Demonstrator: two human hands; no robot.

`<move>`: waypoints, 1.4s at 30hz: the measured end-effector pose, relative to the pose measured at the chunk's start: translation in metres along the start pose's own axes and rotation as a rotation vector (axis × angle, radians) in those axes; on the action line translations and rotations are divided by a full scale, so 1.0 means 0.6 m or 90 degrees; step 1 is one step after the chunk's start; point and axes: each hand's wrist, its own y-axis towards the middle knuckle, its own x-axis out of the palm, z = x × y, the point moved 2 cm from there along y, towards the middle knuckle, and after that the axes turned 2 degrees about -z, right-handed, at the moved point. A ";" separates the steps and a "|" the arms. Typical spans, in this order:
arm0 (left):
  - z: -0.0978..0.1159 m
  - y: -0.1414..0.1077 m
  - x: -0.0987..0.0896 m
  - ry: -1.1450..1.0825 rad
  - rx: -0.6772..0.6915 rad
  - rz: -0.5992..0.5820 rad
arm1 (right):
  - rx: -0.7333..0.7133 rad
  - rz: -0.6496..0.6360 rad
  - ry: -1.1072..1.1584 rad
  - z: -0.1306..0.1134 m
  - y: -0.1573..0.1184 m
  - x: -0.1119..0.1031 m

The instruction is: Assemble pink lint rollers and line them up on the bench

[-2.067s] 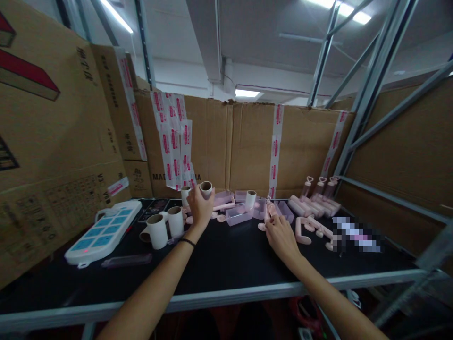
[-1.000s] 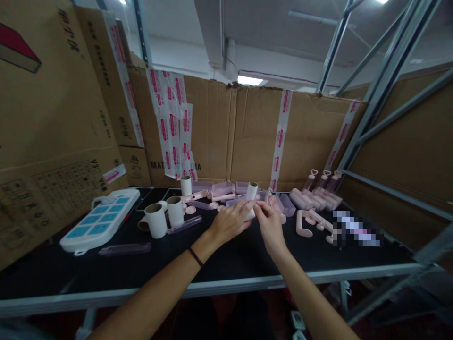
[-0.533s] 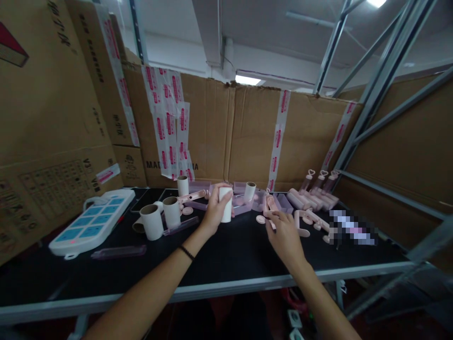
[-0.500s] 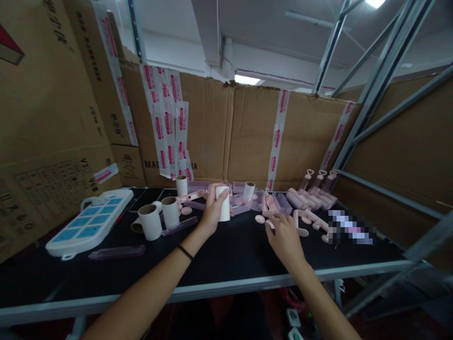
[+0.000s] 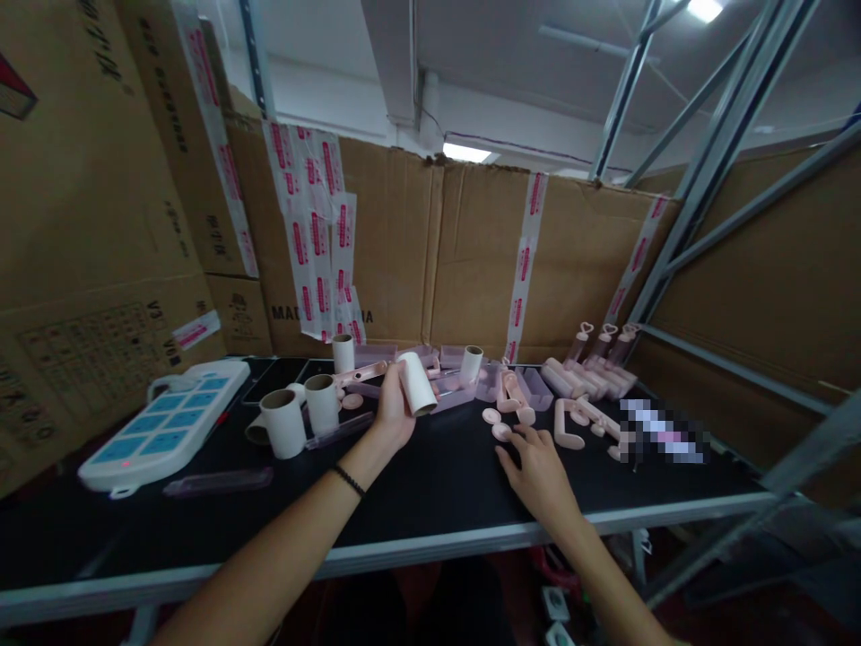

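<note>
**Left hand on a tilted white tube, right hand low over the pink discs**

Left hand (image 5: 394, 408), centre of frame: curled round a held tube (image 5: 417, 384), white, with thumb and fingers closed on it. Tube leans, top end toward the left, brown rim showing at the lower right end. Dark bracelet (image 5: 350, 481) on that wrist.

Right hand (image 5: 540, 468), right of centre: part open, fingers loosely bent, thumb apart from them. No object seen in its grasp. Fingertips right by the near disc (image 5: 501, 432), pale pink; contact cannot be told. Far disc (image 5: 491, 415) lies just beyond, slightly left. Pink bracket (image 5: 512, 391) behind these, among the purple trays (image 5: 455, 395) across the middle.

Left of centre: two upright tubes, the front tube (image 5: 282, 424) and its neighbour (image 5: 322, 405), brown rims up. A tube on its side (image 5: 256, 432) shows behind the front one, partly hidden. Rear tube (image 5: 343, 355) upright farther back. Another, the middle tube (image 5: 472, 366), upright by the trays.

Lower left: white power strip (image 5: 168, 426) with blue panels; purple translucent strip (image 5: 219, 483) flat on the black tabletop (image 5: 430, 502).

Right side: angled pink handles (image 5: 569, 429), then a row of pink cylinders (image 5: 592, 379) with heart-shaped loops (image 5: 586, 329) behind. Pixelated patch at far right, contents unreadable. Taped cardboard (image 5: 396, 251) stands across the back.
</note>
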 end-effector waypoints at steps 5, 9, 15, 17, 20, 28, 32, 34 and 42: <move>-0.002 0.000 0.002 0.019 0.048 0.003 | -0.067 -0.071 0.122 -0.066 -0.025 0.000; -0.010 0.001 0.002 0.051 0.110 -0.008 | -0.045 -0.081 0.179 -0.102 -0.021 -0.001; -0.027 -0.007 0.007 0.134 0.103 -0.082 | 0.108 0.008 0.500 -0.086 0.035 -0.009; -0.029 -0.012 0.011 0.156 0.098 -0.097 | 0.135 0.048 0.546 -0.080 0.051 -0.013; -0.031 -0.017 0.016 0.171 0.090 -0.112 | 0.162 0.114 0.592 -0.076 0.065 -0.014; -0.035 -0.022 0.019 0.153 0.076 -0.117 | 0.260 0.207 0.734 -0.091 0.063 0.002; -0.040 -0.026 0.019 0.128 0.071 -0.135 | 0.321 0.243 0.748 -0.110 0.061 -0.005; -0.042 -0.029 0.020 0.111 0.070 -0.148 | 0.335 0.260 0.730 -0.116 0.061 -0.010; -0.040 -0.028 0.021 0.086 0.064 -0.174 | 0.288 0.236 0.644 -0.114 0.066 -0.017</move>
